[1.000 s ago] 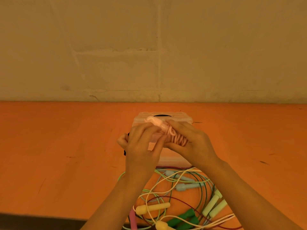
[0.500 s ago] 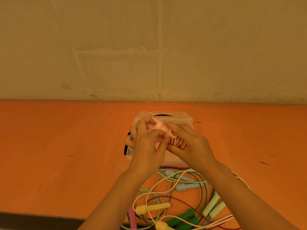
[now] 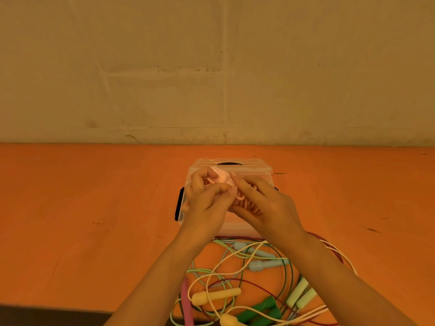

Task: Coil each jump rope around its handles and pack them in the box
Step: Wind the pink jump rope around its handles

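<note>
A coiled pink jump rope (image 3: 237, 196) is held by both hands above a clear plastic box (image 3: 235, 165), which stands on the orange table (image 3: 94, 208) near the middle of the scene, towards the far side. The left hand (image 3: 207, 203) is curled, and the rope near the pale pink handle end (image 3: 221, 177) is pinched between its thumb and bent fingers. The right hand (image 3: 268, 205) is curled round the wound pink coils from the right, with its index finger stretched along the top towards the handle end. The two hands are pressed close together, fingertips nearly touching over the bundle. Whether the bundle touches the box cannot be told, since the hands cover it.

Both forearms are extended from the near edge of the scene, angled inward and upward so that the wrists converge over the box. The backs of both hands are turned up towards the camera.

On the table near the person, just beside the near wall of the box and partly under the forearms, a tangle of loose ropes is spread out: light blue handles (image 3: 259, 257), yellow handles (image 3: 216, 297), dark green handles (image 3: 263, 311), pale green handles (image 3: 301, 295) and a pink handle (image 3: 187, 302), with thin cords of several colours looped over one another. A black latch (image 3: 180, 203) is seen on the left wall of the box, and a dark handle slot (image 3: 227, 164) at its far rim.
</note>
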